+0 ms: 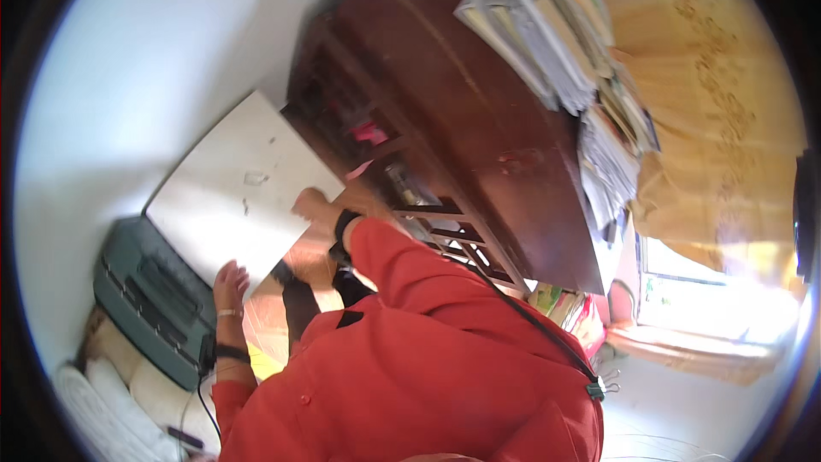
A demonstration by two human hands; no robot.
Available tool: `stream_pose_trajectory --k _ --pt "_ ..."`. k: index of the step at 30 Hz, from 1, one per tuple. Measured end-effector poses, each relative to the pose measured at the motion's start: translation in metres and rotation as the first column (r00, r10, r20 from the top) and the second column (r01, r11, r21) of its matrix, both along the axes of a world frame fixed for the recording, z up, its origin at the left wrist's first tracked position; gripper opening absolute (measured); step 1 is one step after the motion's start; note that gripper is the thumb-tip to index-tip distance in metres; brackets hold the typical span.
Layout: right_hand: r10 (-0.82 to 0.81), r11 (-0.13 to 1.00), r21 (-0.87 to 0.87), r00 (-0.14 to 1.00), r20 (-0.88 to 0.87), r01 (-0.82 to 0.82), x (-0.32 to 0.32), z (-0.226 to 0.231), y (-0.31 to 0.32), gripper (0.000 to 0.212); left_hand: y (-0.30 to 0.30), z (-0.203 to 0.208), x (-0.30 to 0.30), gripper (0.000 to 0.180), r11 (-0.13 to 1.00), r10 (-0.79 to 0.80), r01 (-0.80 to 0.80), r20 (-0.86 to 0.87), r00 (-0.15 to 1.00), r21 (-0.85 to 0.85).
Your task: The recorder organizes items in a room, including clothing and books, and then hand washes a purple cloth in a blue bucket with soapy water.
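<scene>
A flat white board (214, 197) with a few dark marks and a small pale patch slants across the left of the view. At its right edge is my right hand (316, 205), with a black band on the wrist and the fingers bent over the edge; the fingertips are not sharp. My left hand (231, 285) overlaps the board's lower corner, its fingers raised and slightly apart. A light bracelet and a dark band circle that wrist. Whether the left palm touches the board cannot be made out.
A green hard case (154, 299) lies left of the board, above rolled white cloth (120, 411). The brown wooden cabinet (462, 103) at the right has open shelves and carries stacked papers and folders (556, 34). Beyond hang yellow curtains (701, 120) by a bright window (710, 291).
</scene>
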State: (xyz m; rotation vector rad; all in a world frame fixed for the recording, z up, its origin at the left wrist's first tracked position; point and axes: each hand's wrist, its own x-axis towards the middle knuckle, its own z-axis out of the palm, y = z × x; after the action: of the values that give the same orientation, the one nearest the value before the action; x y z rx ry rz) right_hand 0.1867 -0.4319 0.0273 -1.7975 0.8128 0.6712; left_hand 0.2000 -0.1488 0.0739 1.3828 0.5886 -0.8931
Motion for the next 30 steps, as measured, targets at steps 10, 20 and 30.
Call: stream_pose_trajectory --k 10,20,30 --pt "0.136 0.894 -0.435 0.990 0.038 -0.106 0.036 -0.031 -0.047 0.024 0.000 0.019 0.025 0.026 0.996 0.033 -0.033 0.003 0.999 -0.086" --pt "0.126 0.852 -0.521 0.986 0.108 -0.051 0.094 -0.027 0.008 0.044 0.016 0.019 0.001 0.019 0.992 0.097 -0.105 -0.111 0.989 -0.074" --pt "0.138 0.854 -0.511 0.990 0.041 -0.098 0.095 -0.054 0.013 0.027 0.018 0.012 0.008 0.018 0.996 0.036 -0.047 -0.136 0.990 -0.074"
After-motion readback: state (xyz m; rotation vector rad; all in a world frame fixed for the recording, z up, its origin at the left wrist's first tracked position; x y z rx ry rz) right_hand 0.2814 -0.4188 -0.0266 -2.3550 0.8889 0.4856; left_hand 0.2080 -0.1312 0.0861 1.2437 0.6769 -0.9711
